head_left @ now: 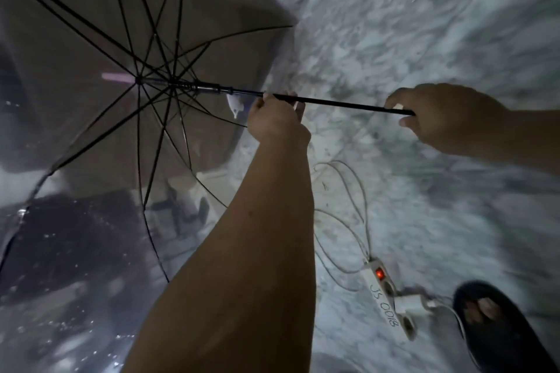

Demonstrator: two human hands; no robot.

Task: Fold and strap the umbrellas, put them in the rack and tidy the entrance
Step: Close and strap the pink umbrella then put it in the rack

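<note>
A clear umbrella [127,39] with black ribs is spread open on its side at the left, its canopy facing away from me. Its thin black shaft [342,104] runs rightward from the hub. My left hand [277,119] grips the shaft just past the black runner. My right hand [445,118] holds the shaft's far end, covering the handle. A small white strap tab [234,104] hangs below the shaft near my left hand.
A white power strip [386,291] with a lit red switch and loose cables lies on the marbled floor [424,39] at lower right. My foot in a dark sandal [497,327] stands beside it. Dark shapes and a box show through the canopy at left.
</note>
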